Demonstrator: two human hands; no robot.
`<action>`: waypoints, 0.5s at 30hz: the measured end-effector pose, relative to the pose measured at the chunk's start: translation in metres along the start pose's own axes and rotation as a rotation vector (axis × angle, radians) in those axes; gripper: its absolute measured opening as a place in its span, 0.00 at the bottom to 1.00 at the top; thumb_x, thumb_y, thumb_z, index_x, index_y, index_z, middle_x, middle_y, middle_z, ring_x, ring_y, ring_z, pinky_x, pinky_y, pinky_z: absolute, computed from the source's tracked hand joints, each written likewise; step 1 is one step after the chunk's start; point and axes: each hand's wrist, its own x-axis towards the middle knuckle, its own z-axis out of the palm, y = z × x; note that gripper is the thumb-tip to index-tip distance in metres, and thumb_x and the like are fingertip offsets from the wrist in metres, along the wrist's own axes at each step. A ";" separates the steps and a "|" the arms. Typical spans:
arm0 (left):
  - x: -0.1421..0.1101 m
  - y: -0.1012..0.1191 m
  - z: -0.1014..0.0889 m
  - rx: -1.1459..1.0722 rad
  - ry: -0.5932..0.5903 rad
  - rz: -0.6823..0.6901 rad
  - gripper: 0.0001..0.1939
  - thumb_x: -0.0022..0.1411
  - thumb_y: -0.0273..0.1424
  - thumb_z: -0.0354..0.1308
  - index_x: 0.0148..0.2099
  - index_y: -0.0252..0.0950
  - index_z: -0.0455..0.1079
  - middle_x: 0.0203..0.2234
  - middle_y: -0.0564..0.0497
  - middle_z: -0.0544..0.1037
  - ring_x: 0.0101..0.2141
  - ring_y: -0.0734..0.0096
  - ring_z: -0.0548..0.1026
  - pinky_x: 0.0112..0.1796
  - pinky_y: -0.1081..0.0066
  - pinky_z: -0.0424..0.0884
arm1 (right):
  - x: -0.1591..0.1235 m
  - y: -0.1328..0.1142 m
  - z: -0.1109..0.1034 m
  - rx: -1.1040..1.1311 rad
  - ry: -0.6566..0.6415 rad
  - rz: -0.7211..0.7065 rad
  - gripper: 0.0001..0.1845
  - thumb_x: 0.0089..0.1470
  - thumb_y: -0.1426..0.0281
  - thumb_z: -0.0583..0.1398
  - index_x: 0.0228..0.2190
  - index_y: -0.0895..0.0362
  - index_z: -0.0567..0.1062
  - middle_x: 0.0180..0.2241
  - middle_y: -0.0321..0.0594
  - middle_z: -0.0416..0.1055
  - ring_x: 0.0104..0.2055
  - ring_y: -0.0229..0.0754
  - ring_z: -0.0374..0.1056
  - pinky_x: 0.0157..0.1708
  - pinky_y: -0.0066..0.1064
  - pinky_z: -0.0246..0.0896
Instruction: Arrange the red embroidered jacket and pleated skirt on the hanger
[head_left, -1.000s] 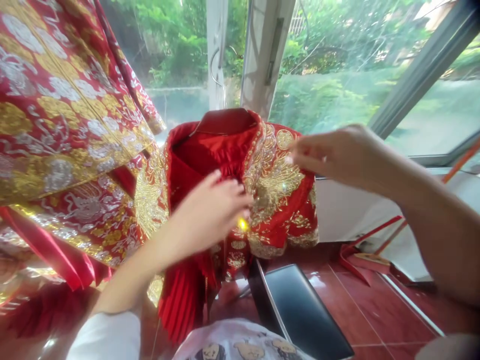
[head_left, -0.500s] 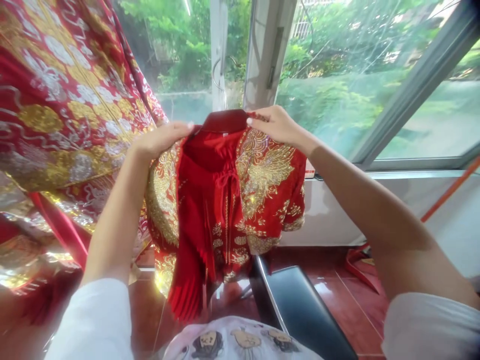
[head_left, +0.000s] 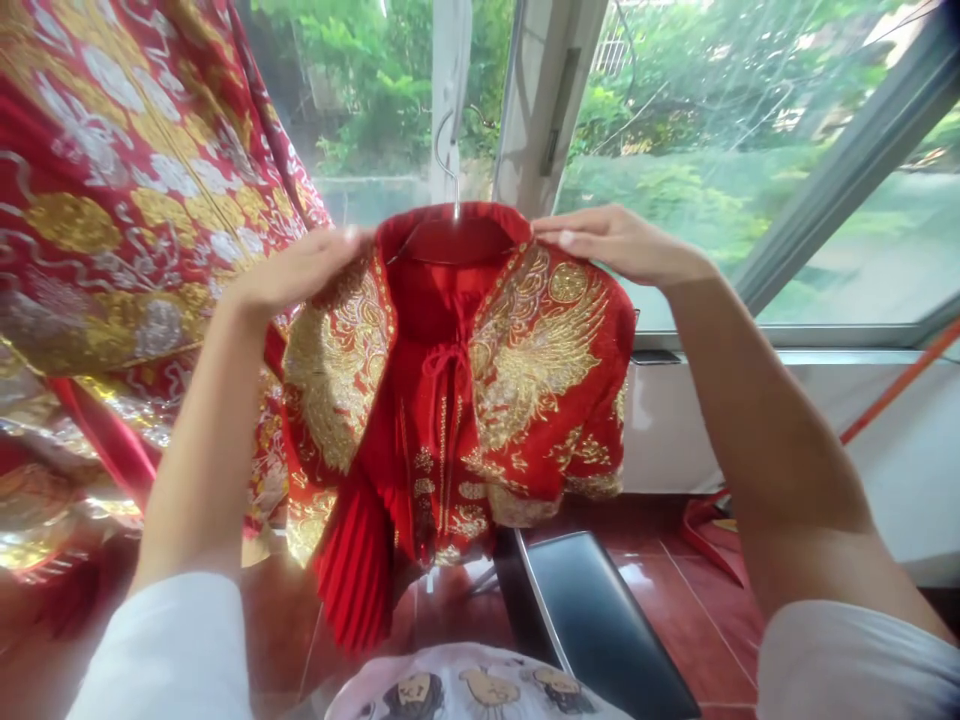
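A short red jacket [head_left: 540,370] with gold embroidery hangs on a dark red hanger [head_left: 454,240], with its front parted. The hanger's metal hook [head_left: 445,150] rises above the collar, in front of the window frame. My left hand [head_left: 304,268] holds the jacket's left shoulder beside the collar, its fingertips partly hidden. On the opposite shoulder, my right hand [head_left: 622,240] grips the cloth with its thumb to the front. Inside the jacket is a red garment [head_left: 442,440] with a tied cord at the neck. Red pleated cloth [head_left: 356,580] hangs below on the left.
A large red robe [head_left: 112,200] with gold and silver embroidery hangs close on the left. Windows [head_left: 735,170] stand behind the jacket. A black padded seat [head_left: 600,610] is below, on a red tiled floor [head_left: 675,590]. A dark flat object [head_left: 655,356] lies on the sill.
My hands have moved apart, the right one outward along the shoulder. The jacket's collar now stands up around the hanger, and its shoulders are spread wider.
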 end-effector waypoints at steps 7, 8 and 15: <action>-0.048 -0.043 0.030 0.049 0.282 -0.114 0.32 0.59 0.54 0.50 0.56 0.39 0.69 0.47 0.52 0.77 0.51 0.56 0.70 0.54 0.55 0.66 | -0.030 0.054 0.010 0.305 0.049 0.265 0.25 0.43 0.57 0.65 0.40 0.61 0.78 0.34 0.44 0.76 0.30 0.41 0.70 0.31 0.34 0.67; -0.051 -0.033 0.046 0.097 0.422 -0.157 0.31 0.60 0.52 0.50 0.58 0.39 0.68 0.49 0.52 0.76 0.52 0.53 0.69 0.55 0.54 0.65 | -0.033 0.053 0.019 0.257 0.147 0.233 0.24 0.45 0.57 0.64 0.40 0.60 0.78 0.34 0.44 0.76 0.31 0.42 0.70 0.33 0.36 0.67; -0.058 0.027 0.146 0.543 0.837 -0.328 0.41 0.61 0.47 0.53 0.69 0.31 0.48 0.67 0.34 0.50 0.66 0.42 0.45 0.63 0.43 0.37 | -0.053 0.008 0.093 -0.455 0.783 0.149 0.27 0.56 0.60 0.56 0.55 0.56 0.69 0.55 0.51 0.66 0.60 0.58 0.59 0.57 0.58 0.51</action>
